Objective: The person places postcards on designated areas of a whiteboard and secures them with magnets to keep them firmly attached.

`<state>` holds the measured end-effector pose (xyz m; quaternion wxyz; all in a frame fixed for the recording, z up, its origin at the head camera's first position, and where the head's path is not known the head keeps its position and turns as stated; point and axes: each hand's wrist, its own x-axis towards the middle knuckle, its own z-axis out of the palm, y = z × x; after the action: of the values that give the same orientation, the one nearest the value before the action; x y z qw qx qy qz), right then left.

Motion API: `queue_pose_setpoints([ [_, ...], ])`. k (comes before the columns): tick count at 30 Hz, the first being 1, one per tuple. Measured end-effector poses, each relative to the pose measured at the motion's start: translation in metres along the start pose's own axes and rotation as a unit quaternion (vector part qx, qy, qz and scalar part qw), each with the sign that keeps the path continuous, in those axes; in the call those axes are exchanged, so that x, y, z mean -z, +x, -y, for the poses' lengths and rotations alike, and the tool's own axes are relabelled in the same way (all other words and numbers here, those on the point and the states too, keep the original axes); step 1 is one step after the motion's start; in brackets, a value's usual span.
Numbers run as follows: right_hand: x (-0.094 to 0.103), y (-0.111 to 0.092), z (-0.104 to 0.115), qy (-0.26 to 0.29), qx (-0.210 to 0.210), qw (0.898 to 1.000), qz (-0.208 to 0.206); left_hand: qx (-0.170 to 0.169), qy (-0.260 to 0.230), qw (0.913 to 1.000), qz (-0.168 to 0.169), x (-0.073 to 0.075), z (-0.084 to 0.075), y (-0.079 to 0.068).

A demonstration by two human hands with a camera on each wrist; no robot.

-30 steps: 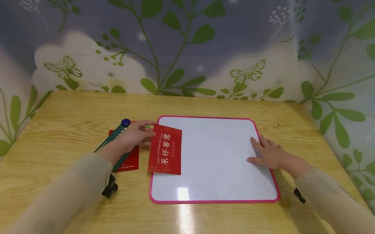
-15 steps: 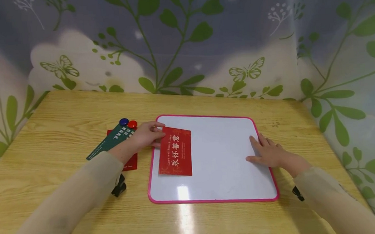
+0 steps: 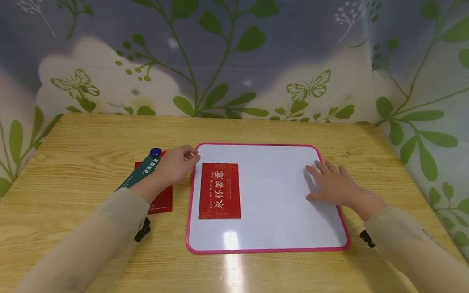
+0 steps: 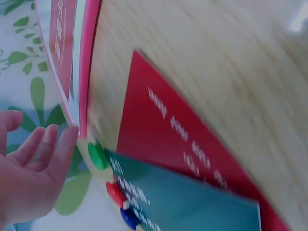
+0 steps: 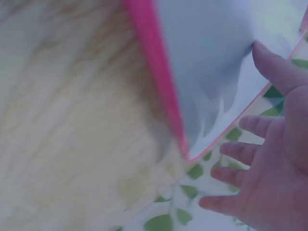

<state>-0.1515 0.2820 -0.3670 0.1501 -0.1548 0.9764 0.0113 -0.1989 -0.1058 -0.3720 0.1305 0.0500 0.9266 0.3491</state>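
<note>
A red card (image 3: pixel 219 191) with pale lettering lies flat on the left part of a pink-framed whiteboard (image 3: pixel 274 198). My left hand (image 3: pixel 177 163) hovers by the board's upper left corner, apart from the card. Its fingers are loosely bent and hold nothing, as the left wrist view shows. At the board's right edge, my right hand (image 3: pixel 333 186) spreads its fingers over the white surface; the thumb tip reaches the board in the right wrist view. Left of the board, a teal card (image 4: pixel 183 192) overlaps a second red card (image 4: pixel 163 120), both partly covered by my left arm in the head view.
A green magnet (image 4: pixel 97 155), a red magnet (image 4: pixel 116 194) and a blue magnet (image 4: pixel 129 218) sit along the teal card's end. Everything rests on a wooden table (image 3: pixel 97 137). Behind it hangs a leaf-patterned cloth (image 3: pixel 229 52).
My left hand carried the red card rightward onto the whiteboard, let go and drew back up and left. My right hand's fingers have lifted and shifted slightly at the board's edge.
</note>
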Motion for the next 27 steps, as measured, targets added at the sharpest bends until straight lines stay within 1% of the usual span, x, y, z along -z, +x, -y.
queue_pose_setpoints([
  [2,0.002,0.001,0.007,-0.012,0.012,1.000,-0.015,-0.014,0.027,0.9993,-0.021,0.003,0.001,-0.001],
  [4,0.003,0.003,0.015,-0.015,0.023,0.999,-0.030,-0.041,0.055,0.9969,-0.037,0.006,0.003,-0.002],
  [5,0.004,0.004,0.019,-0.015,0.027,0.999,-0.036,-0.056,0.072,0.9949,-0.045,0.007,0.004,-0.002],
  [8,0.005,0.006,0.035,-0.006,0.034,0.998,-0.053,-0.085,0.117,0.9879,-0.058,0.012,0.009,-0.002],
  [10,0.006,0.006,0.046,0.004,0.038,0.997,-0.068,-0.095,0.148,0.9823,-0.064,0.015,0.015,-0.002],
  [13,0.007,0.009,0.063,0.016,0.045,0.996,-0.080,-0.097,0.173,0.9776,-0.072,0.019,0.026,0.001],
  [17,0.007,0.014,0.086,0.014,0.066,0.995,-0.075,-0.099,0.194,0.9720,-0.088,0.023,0.042,0.005],
  [19,0.007,0.016,0.096,0.007,0.083,0.994,-0.071,-0.095,0.200,0.9710,-0.091,0.025,0.048,0.005],
  [23,0.006,0.021,0.114,-0.005,0.115,0.992,-0.055,-0.082,0.205,0.9716,-0.086,0.028,0.053,0.002],
  [27,0.005,0.026,0.131,-0.023,0.141,0.989,-0.024,-0.072,0.211,0.9713,-0.083,0.030,0.058,0.001],
])
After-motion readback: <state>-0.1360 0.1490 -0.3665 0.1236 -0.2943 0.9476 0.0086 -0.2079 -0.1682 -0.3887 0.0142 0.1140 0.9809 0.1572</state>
